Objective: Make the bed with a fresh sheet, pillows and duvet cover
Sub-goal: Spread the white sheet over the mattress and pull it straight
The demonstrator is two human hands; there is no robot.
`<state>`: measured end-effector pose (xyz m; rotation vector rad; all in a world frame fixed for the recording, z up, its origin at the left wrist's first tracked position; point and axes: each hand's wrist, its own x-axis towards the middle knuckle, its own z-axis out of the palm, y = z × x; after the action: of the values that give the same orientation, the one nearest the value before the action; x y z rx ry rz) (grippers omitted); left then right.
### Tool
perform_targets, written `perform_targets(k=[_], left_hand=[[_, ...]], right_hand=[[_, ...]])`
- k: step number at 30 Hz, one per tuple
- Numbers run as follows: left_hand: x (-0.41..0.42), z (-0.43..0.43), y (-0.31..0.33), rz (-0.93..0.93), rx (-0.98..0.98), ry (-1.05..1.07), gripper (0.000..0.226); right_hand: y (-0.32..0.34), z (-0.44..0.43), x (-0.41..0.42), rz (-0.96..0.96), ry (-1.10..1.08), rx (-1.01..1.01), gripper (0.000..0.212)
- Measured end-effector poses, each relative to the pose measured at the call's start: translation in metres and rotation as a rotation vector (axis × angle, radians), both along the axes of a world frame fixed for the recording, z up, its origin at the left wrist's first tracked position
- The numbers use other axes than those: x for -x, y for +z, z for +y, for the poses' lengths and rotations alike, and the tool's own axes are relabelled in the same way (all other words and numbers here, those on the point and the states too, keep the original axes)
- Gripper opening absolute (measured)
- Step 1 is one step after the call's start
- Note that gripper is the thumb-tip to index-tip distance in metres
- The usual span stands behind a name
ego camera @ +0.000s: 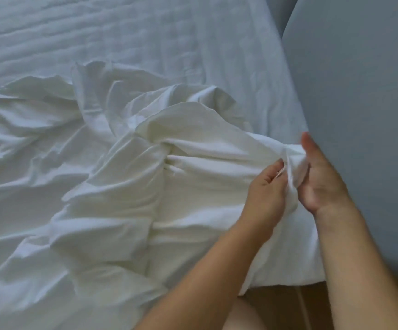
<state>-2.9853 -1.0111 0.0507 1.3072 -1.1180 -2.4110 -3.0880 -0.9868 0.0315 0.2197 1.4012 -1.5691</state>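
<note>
The crumpled white fabric sheet [97, 186] lies heaped on the pale quilted mattress [97, 32], its long folds running from the left toward the corner beside the grey padded headboard [360, 91]. There the left hand [264, 189] pinches a gathered bunch of it with curled fingers; the right hand [321, 179] touches the bunch, palm showing, thumb raised, fingers hidden, so its grip cannot be told.

a smooth grey-blue headboard [360, 91] is rising along the right side, and a strip of brown wooden floor [276, 298] is showing at the bottom edge.
</note>
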Motion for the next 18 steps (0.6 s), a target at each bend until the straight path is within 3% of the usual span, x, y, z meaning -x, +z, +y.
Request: perform_targets(k=[1,3,5,6,7,9,11,12,15,18], left_hand=[[0.006,0.001,-0.007,-0.034,0.008,-0.047,0.031],[0.007,-0.003,-0.021,-0.075,-0.016,-0.143,0.029],[0.0,-0.012,-0.033,-0.077,-0.047,-0.219,0.027],[-0.004,-0.019,-0.037,-0.091,-0.017,-0.243,0.025],[-0.009,-0.028,-0.041,-0.137,0.078,-0.255,0.022],[-0.019,-0.051,-0.05,-0.387,0.504,-0.226,0.02],[-0.034,-0.081,-0.06,-0.725,0.965,-0.173,0.046],[-0.043,-0.098,-0.066,-0.864,1.055,-0.159,0.065],[-0.061,-0.14,-0.085,-1.125,0.852,-0.156,0.113],[-0.063,-0.162,-0.105,-1.219,0.613,-0.122,0.122]], right_hand=[[-0.006,-0.001,0.001,0.011,0.164,-0.106,0.057],[-0.019,-0.003,0.004,0.0,0.43,-0.259,0.035],[-0.028,-0.008,0.006,-0.011,0.549,-0.339,0.01],[-0.034,-0.013,0.008,0.008,0.542,-0.346,0.012],[-0.04,-0.017,0.009,0.032,0.468,-0.346,0.022],[-0.046,-0.028,0.013,0.078,0.232,-0.34,0.025],[-0.044,-0.036,0.018,0.139,0.108,-0.328,0.021],[-0.043,-0.038,0.02,0.169,0.11,-0.318,0.021],[-0.047,-0.044,0.017,0.034,0.073,-0.122,0.027],[-0.051,-0.057,0.003,-0.175,0.25,0.087,0.023]])
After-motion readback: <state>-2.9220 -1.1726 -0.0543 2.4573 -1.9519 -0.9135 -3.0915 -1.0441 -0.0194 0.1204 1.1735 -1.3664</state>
